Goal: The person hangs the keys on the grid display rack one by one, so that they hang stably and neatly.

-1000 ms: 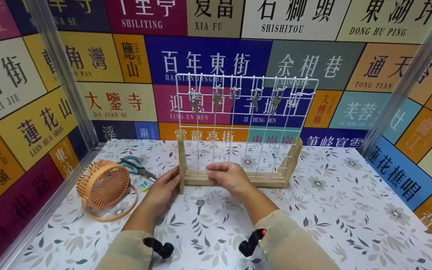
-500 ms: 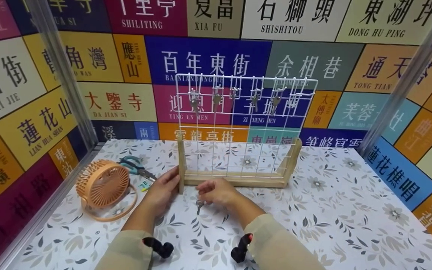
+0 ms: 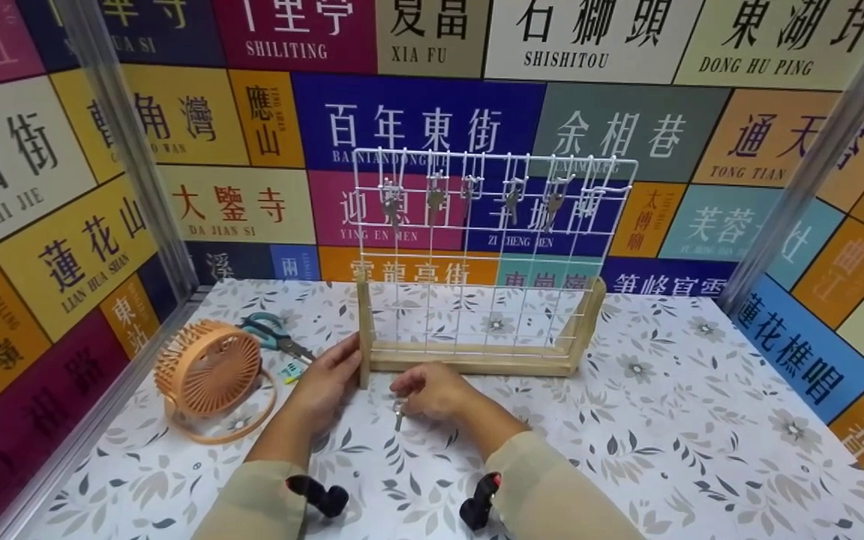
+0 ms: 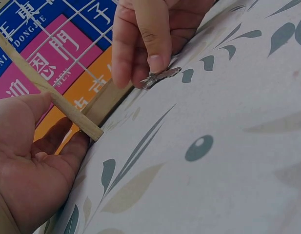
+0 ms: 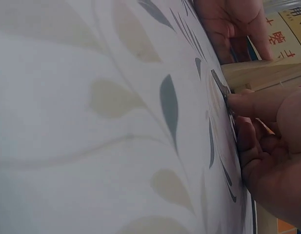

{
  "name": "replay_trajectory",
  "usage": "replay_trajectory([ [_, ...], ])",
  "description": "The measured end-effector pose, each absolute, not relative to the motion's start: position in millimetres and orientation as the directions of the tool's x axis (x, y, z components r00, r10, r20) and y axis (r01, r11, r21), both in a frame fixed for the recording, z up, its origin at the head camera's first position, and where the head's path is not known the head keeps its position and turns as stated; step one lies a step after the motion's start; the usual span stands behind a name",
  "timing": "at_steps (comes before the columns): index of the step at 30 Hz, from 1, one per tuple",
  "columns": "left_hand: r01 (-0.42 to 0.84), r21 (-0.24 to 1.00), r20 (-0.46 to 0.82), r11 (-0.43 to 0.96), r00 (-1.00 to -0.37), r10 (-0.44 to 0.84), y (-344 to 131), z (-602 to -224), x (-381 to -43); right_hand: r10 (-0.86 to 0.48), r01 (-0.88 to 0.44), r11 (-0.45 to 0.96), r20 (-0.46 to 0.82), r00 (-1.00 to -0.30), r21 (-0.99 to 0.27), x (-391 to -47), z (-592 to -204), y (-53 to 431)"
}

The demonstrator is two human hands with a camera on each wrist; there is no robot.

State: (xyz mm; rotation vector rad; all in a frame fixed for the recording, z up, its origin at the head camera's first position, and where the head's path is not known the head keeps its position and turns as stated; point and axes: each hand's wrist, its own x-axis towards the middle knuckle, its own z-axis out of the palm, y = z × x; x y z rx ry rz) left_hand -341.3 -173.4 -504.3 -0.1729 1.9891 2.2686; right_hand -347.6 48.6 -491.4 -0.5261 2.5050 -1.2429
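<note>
A small metal key point(image 3: 399, 415) lies on the patterned tabletop in front of the wire grid rack point(image 3: 477, 286). My right hand point(image 3: 432, 391) is at the key's head; in the left wrist view the thumb and fingers point(image 4: 157, 62) pinch the key point(image 4: 161, 77). With thumb and fingers on either side, my left hand point(image 3: 331, 379) holds the rack's left wooden post point(image 4: 52, 92). Several keys point(image 3: 434, 199) hang from white hooks along the upper part of the grid. In the right wrist view the right thumb covers part of the key point(image 5: 220, 84).
Left of the rack stands an orange desk fan point(image 3: 214, 375). Behind my left hand lie teal-handled pliers point(image 3: 274, 335) and a small green-and-white tag point(image 3: 292, 370). A wall of coloured name panels point(image 3: 417, 120) rises behind the table point(image 3: 672, 450).
My right hand has come down and toward me from in front of the grid to the key on the table. The left hand stays at the post.
</note>
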Motion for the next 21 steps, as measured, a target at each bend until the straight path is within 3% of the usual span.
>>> replay_trajectory([
  [10,-0.181,0.976,-0.181,-0.12,-0.983,0.008,-173.6,-503.4,-340.3,-0.401,-0.192,0.574,-0.068,-0.914,-0.796,-343.3,-489.9,52.5],
  [21,-0.165,0.979,-0.165,-0.119,-0.986,0.013,-173.0,-502.6,-340.4,-0.371,-0.242,0.453,0.065,-0.926,-0.858,-333.4,-437.6,90.1],
])
